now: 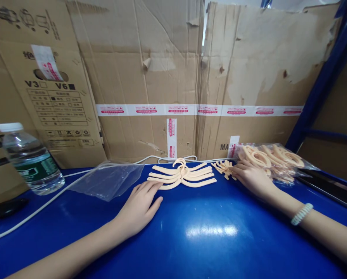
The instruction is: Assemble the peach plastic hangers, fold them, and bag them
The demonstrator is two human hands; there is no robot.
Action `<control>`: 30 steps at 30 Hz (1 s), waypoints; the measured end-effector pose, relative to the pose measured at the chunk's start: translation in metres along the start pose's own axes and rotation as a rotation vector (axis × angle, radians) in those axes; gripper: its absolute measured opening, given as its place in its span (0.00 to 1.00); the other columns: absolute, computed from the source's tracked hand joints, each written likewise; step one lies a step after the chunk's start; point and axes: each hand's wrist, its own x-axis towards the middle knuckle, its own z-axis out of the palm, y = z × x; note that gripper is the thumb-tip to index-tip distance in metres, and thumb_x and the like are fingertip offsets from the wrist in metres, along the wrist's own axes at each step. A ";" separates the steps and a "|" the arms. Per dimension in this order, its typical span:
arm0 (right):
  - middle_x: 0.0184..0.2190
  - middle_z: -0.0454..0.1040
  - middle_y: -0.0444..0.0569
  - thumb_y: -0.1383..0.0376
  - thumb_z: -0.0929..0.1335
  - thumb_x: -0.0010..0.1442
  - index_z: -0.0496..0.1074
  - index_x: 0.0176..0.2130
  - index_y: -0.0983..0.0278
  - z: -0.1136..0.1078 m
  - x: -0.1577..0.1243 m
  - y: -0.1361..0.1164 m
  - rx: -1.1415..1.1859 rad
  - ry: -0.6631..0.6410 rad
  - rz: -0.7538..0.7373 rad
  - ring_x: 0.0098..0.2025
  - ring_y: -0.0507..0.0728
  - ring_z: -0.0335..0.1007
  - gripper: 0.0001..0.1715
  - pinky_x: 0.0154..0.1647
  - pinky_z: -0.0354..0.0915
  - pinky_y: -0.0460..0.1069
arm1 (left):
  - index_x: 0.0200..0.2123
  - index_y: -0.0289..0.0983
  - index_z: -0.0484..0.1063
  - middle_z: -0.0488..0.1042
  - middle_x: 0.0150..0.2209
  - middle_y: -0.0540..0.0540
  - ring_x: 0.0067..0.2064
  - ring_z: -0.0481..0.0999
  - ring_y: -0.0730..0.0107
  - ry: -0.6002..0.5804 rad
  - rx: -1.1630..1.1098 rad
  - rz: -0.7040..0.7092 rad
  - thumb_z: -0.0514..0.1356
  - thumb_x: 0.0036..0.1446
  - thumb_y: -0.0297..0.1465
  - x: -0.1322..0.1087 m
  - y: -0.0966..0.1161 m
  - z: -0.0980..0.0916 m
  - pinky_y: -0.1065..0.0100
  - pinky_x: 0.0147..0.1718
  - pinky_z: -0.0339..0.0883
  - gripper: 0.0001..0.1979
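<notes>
Peach plastic hangers point(181, 176) lie fanned in a stack on the blue table, their hooks pointing away from me. My left hand point(142, 203) rests palm down, fingers stretched out, with its fingertips at the left end of the nearest hanger. To the right of the stack is a small pile of thin peach plastic pieces point(224, 169). My right hand point(253, 178) reaches into that pile with bent fingers held together. Its fingertips are partly hidden, and what they pinch is too small to make out.
Clear bags of peach parts point(273, 159) lie behind my right hand, beside a dark flat device point(332, 188). An empty clear bag point(109, 180), a water bottle point(35, 162), a white cable point(42, 209) and a black object point(6, 208) are at left. Cardboard point(150, 85) walls the back.
</notes>
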 end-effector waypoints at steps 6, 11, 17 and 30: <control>0.29 0.74 0.54 0.66 0.60 0.65 0.76 0.33 0.63 0.000 0.001 0.001 0.052 0.112 0.012 0.35 0.63 0.68 0.17 0.35 0.65 0.54 | 0.52 0.35 0.70 0.72 0.50 0.38 0.52 0.70 0.52 -0.001 -0.057 -0.001 0.52 0.64 0.27 0.002 -0.003 0.002 0.48 0.51 0.65 0.14; 0.33 0.75 0.55 0.62 0.59 0.67 0.72 0.35 0.63 -0.006 0.004 0.001 0.083 0.301 0.118 0.34 0.62 0.71 0.15 0.36 0.66 0.55 | 0.48 0.33 0.72 0.72 0.47 0.38 0.51 0.71 0.53 0.013 -0.090 0.025 0.53 0.64 0.24 0.007 -0.004 0.003 0.49 0.51 0.65 0.12; 0.22 0.74 0.48 0.50 0.64 0.61 0.70 0.37 0.60 -0.030 0.008 -0.025 0.539 0.498 0.535 0.22 0.60 0.70 0.17 0.26 0.66 0.54 | 0.46 0.34 0.72 0.72 0.45 0.40 0.49 0.72 0.58 0.030 -0.174 0.054 0.51 0.64 0.22 0.008 -0.002 0.002 0.56 0.52 0.67 0.12; 0.33 0.80 0.51 0.58 0.82 0.39 0.74 0.36 0.63 -0.035 0.002 -0.094 1.799 0.130 1.048 0.35 0.55 0.77 0.26 0.32 0.71 0.44 | 0.49 0.38 0.71 0.68 0.43 0.42 0.45 0.73 0.61 0.076 -0.298 0.025 0.47 0.65 0.25 -0.002 0.009 -0.007 0.60 0.47 0.68 0.16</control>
